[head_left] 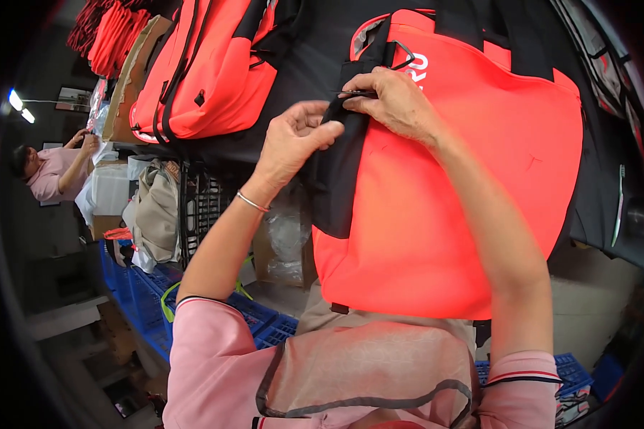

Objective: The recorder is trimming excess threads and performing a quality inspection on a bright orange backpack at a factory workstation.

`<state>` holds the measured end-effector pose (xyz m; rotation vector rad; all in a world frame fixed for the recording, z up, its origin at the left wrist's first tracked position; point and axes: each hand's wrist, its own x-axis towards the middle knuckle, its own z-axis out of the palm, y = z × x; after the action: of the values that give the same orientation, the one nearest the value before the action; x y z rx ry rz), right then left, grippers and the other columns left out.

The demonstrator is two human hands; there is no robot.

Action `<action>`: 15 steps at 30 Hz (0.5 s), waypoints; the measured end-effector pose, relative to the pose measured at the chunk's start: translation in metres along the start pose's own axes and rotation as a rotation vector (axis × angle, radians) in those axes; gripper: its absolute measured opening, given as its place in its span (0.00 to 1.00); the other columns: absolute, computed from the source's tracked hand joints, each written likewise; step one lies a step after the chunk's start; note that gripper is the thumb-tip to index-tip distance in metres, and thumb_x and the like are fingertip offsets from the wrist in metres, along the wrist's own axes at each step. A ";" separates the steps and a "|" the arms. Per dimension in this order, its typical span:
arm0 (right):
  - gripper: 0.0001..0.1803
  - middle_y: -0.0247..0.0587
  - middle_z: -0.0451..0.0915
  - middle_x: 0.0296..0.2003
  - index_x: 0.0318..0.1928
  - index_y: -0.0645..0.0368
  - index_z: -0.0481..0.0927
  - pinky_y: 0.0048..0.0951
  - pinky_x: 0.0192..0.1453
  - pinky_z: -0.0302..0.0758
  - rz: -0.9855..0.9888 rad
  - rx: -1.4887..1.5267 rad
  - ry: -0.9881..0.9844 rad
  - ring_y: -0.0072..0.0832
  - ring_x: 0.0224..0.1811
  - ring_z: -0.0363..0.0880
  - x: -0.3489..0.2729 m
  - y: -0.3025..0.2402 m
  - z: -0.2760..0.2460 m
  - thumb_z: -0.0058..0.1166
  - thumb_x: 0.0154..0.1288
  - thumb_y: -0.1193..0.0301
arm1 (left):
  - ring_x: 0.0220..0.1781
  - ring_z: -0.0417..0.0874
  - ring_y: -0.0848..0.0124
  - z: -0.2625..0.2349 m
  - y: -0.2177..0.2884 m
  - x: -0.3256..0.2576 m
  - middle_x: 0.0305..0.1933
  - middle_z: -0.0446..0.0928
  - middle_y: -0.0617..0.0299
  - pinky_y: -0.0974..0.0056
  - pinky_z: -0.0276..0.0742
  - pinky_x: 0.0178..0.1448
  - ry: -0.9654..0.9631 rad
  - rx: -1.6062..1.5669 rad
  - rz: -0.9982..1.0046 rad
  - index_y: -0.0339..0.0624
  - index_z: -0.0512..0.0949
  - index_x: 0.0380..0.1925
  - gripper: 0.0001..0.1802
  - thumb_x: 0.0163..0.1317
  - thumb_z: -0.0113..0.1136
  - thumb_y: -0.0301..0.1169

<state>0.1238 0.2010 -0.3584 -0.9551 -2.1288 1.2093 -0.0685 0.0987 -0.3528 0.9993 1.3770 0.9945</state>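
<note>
A bright coral-red bag [436,207] with black trim lies in front of me, its bottom edge toward my body. Along its left side runs a wide black strap [340,182]. My left hand [300,136] pinches part of this black webbing between thumb and fingers. Just to the right, my right hand [390,104] is closed with thumb and forefinger on a thin dark piece at the strap; its kind is too small to make out. A dark metal hook [404,56] sits above my right hand, near the bag's top corner.
Another coral-red bag [207,79] with black cords lies at the upper left. Beside it stand a cardboard box [132,79] and red cord bundles [118,39]. Blue plastic crates [147,297] are below left. A toothbrush [619,207] lies far right. A co-worker [57,168] works at far left.
</note>
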 end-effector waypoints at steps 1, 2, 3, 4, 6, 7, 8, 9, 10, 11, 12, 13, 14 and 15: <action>0.13 0.48 0.81 0.37 0.46 0.60 0.85 0.34 0.47 0.77 -0.042 -0.089 -0.018 0.38 0.41 0.82 0.003 0.001 -0.002 0.64 0.63 0.67 | 0.33 0.82 0.79 0.006 0.001 0.000 0.42 0.84 0.58 0.72 0.77 0.40 0.107 0.201 0.081 0.31 0.78 0.51 0.21 0.60 0.68 0.30; 0.13 0.48 0.81 0.37 0.46 0.60 0.85 0.34 0.47 0.77 -0.041 -0.085 -0.015 0.38 0.41 0.82 0.005 0.001 -0.004 0.64 0.63 0.67 | 0.31 0.82 0.79 0.011 0.002 0.000 0.40 0.84 0.59 0.72 0.77 0.38 0.216 0.399 0.162 0.31 0.78 0.51 0.21 0.60 0.69 0.29; 0.12 0.46 0.83 0.35 0.44 0.59 0.85 0.39 0.45 0.78 -0.049 -0.140 -0.034 0.40 0.41 0.83 0.006 0.001 -0.006 0.62 0.65 0.65 | 0.26 0.80 0.80 0.015 0.007 0.001 0.36 0.83 0.61 0.73 0.77 0.34 0.227 0.425 0.173 0.31 0.78 0.51 0.21 0.58 0.69 0.28; 0.12 0.45 0.85 0.34 0.42 0.57 0.86 0.43 0.42 0.78 -0.056 -0.195 -0.052 0.41 0.40 0.84 0.008 0.002 -0.008 0.61 0.66 0.64 | 0.26 0.80 0.80 0.013 0.007 0.004 0.36 0.83 0.61 0.73 0.77 0.34 0.224 0.428 0.172 0.31 0.78 0.51 0.21 0.58 0.69 0.28; 0.12 0.45 0.85 0.34 0.42 0.57 0.86 0.43 0.42 0.78 -0.054 -0.224 -0.070 0.41 0.41 0.84 0.009 -0.002 -0.009 0.60 0.66 0.63 | 0.25 0.79 0.81 0.003 0.009 0.006 0.36 0.81 0.61 0.74 0.77 0.34 0.140 0.599 0.104 0.30 0.78 0.51 0.21 0.59 0.68 0.26; 0.12 0.45 0.85 0.35 0.42 0.57 0.86 0.43 0.43 0.78 -0.048 -0.259 -0.088 0.41 0.41 0.84 0.010 -0.004 -0.010 0.59 0.67 0.63 | 0.25 0.79 0.81 -0.001 0.011 0.008 0.36 0.81 0.61 0.74 0.77 0.34 0.141 0.605 0.102 0.30 0.78 0.51 0.21 0.59 0.68 0.26; 0.12 0.45 0.85 0.35 0.42 0.57 0.86 0.43 0.43 0.78 -0.043 -0.253 -0.087 0.41 0.41 0.84 0.011 -0.004 -0.010 0.59 0.67 0.63 | 0.25 0.79 0.80 -0.005 0.012 0.011 0.36 0.81 0.61 0.73 0.77 0.34 0.073 0.525 0.065 0.29 0.78 0.51 0.20 0.59 0.67 0.25; 0.12 0.44 0.86 0.35 0.42 0.57 0.86 0.42 0.43 0.79 -0.033 -0.241 -0.104 0.41 0.42 0.84 0.013 -0.004 -0.011 0.59 0.67 0.62 | 0.25 0.78 0.80 -0.009 0.012 0.013 0.36 0.81 0.61 0.73 0.77 0.34 0.007 0.444 0.028 0.29 0.79 0.51 0.20 0.59 0.66 0.24; 0.12 0.43 0.86 0.35 0.42 0.56 0.87 0.42 0.44 0.79 -0.023 -0.228 -0.120 0.40 0.42 0.84 0.014 -0.004 -0.012 0.59 0.67 0.62 | 0.25 0.78 0.80 -0.012 0.013 0.015 0.36 0.81 0.61 0.73 0.77 0.34 0.002 0.448 0.023 0.29 0.79 0.51 0.20 0.59 0.66 0.24; 0.12 0.43 0.86 0.35 0.42 0.56 0.87 0.42 0.44 0.79 -0.019 -0.224 -0.119 0.40 0.42 0.84 0.016 -0.004 -0.012 0.59 0.67 0.62 | 0.27 0.78 0.79 -0.014 0.014 0.017 0.35 0.81 0.62 0.72 0.77 0.35 -0.048 0.321 0.007 0.28 0.79 0.51 0.19 0.60 0.66 0.23; 0.12 0.43 0.86 0.35 0.41 0.56 0.87 0.42 0.44 0.79 -0.007 -0.211 -0.125 0.39 0.42 0.84 0.017 -0.004 -0.013 0.59 0.68 0.61 | 0.28 0.77 0.79 -0.015 0.014 0.019 0.35 0.81 0.63 0.71 0.77 0.35 -0.097 0.194 -0.009 0.28 0.79 0.51 0.19 0.60 0.65 0.22; 0.12 0.42 0.86 0.35 0.41 0.55 0.87 0.42 0.45 0.79 0.005 -0.199 -0.130 0.38 0.42 0.84 0.018 -0.003 -0.013 0.59 0.68 0.61 | 0.31 0.77 0.78 -0.015 0.013 0.020 0.35 0.81 0.64 0.70 0.76 0.37 -0.115 0.142 -0.026 0.27 0.79 0.51 0.18 0.60 0.66 0.23; 0.12 0.42 0.86 0.35 0.41 0.55 0.87 0.42 0.45 0.79 0.006 -0.197 -0.130 0.38 0.42 0.84 0.019 -0.002 -0.013 0.59 0.68 0.61 | 0.31 0.77 0.78 -0.017 0.010 0.021 0.35 0.81 0.64 0.70 0.76 0.37 -0.115 0.143 -0.028 0.27 0.79 0.51 0.18 0.60 0.66 0.23; 0.13 0.42 0.84 0.31 0.40 0.59 0.85 0.38 0.42 0.76 -0.007 -0.152 -0.130 0.35 0.37 0.83 0.020 -0.001 -0.012 0.59 0.67 0.62 | 0.31 0.77 0.78 -0.020 0.006 0.021 0.36 0.81 0.64 0.71 0.75 0.38 -0.143 0.104 -0.032 0.27 0.79 0.51 0.19 0.60 0.66 0.23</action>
<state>0.1196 0.2219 -0.3505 -0.9555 -2.3526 1.1471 -0.0890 0.1205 -0.3520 1.1008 1.3322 0.8178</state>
